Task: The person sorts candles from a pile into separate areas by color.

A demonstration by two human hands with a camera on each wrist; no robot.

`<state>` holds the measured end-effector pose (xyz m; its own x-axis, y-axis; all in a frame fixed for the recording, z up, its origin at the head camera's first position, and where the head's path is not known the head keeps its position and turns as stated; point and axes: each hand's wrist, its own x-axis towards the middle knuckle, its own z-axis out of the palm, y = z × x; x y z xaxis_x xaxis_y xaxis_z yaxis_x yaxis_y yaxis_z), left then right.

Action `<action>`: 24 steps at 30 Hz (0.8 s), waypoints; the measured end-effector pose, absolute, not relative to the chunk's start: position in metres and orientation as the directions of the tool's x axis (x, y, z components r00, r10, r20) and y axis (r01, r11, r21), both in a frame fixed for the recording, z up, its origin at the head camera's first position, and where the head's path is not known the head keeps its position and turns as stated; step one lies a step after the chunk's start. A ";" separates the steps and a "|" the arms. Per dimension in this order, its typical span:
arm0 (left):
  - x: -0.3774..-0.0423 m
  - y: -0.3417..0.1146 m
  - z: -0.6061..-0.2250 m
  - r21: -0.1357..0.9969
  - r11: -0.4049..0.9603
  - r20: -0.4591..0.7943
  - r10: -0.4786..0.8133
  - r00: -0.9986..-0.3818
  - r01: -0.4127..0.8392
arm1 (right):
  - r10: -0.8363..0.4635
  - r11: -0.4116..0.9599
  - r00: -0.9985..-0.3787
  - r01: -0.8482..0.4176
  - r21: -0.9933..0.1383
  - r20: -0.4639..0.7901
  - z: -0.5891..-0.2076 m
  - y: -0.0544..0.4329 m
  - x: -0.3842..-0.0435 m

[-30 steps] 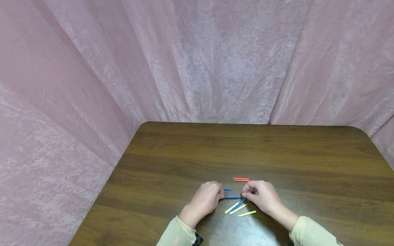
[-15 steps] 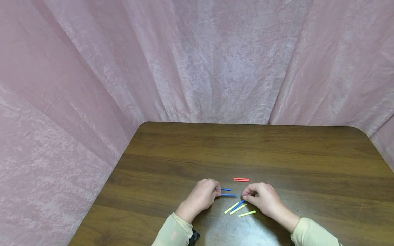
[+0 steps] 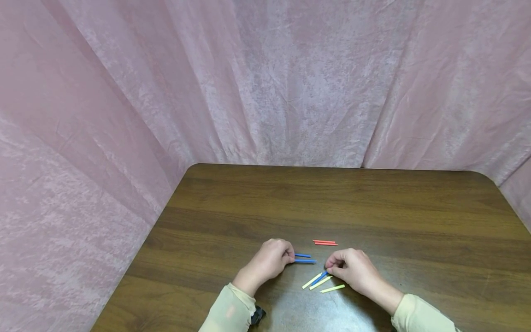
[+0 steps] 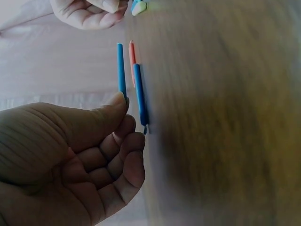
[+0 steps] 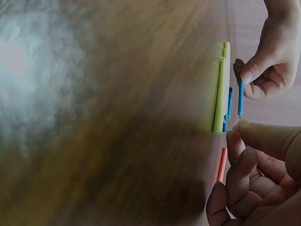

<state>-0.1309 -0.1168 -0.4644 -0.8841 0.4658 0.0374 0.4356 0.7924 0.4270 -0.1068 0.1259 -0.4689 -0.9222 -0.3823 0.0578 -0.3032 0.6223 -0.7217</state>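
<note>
My left hand (image 3: 268, 260) pinches a thin blue candle (image 4: 121, 68) between thumb and fingers, raised a little over the table. Just beyond it a second blue candle (image 4: 139, 94) lies flat, wick toward the hand. At the right my right hand (image 3: 354, 269) holds thumb and fingertips together at the upper end of a third blue candle (image 3: 318, 278), whose tip they hide. That candle slants across the pale yellow candles (image 3: 311, 281). Another yellow-green candle (image 3: 333, 288) lies apart, nearer me.
Two red candles (image 3: 325, 244) lie side by side beyond the hands. All rests on a brown wood-grain table (image 3: 373, 207). Pink velvet curtains (image 3: 315, 83) hang behind and at the sides of it.
My left hand has drawn back to the left and slightly away with its blue candle, off the pile. My right fingertips have shifted slightly down onto the third blue candle's end.
</note>
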 end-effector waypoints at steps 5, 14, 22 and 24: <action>-0.134 -0.120 -0.464 0.421 0.802 0.024 0.457 -0.889 0.423 | -0.390 0.636 -0.919 -0.317 -0.704 0.061 -0.470 0.125 -0.107; -0.138 -0.122 -0.465 0.392 0.809 0.021 0.467 -0.884 0.437 | -0.395 0.645 -0.917 -0.320 -0.694 0.056 -0.471 0.124 -0.107; -0.139 -0.123 -0.462 0.372 0.820 0.003 0.469 -0.883 0.436 | -0.393 0.655 -0.918 -0.322 -0.683 0.056 -0.472 0.124 -0.107; -0.139 -0.123 -0.462 0.370 0.821 0.001 0.468 -0.884 0.435 | -0.395 0.659 -0.917 -0.328 -0.677 0.059 -0.472 0.124 -0.107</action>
